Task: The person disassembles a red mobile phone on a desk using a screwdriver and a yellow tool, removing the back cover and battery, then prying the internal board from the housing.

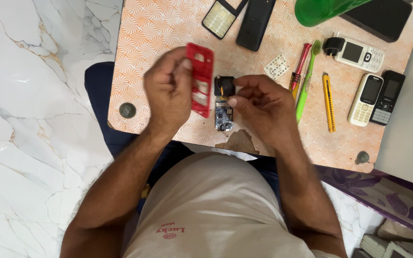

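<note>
Circuit board [224,113] is hanging near the table's [158,28] front edge, right hand [264,107] pinching its black speaker end (keep that light); left hand [168,91] is gripping the red phone frame [201,79].

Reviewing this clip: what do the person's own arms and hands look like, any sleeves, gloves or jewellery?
Both arms are bare from the elbows down, with no sleeves in view. The left hand and right hand are ungloved. No watch, bracelet or ring shows on either. The forearms have some hair. No markings or tattoos are visible.
</note>
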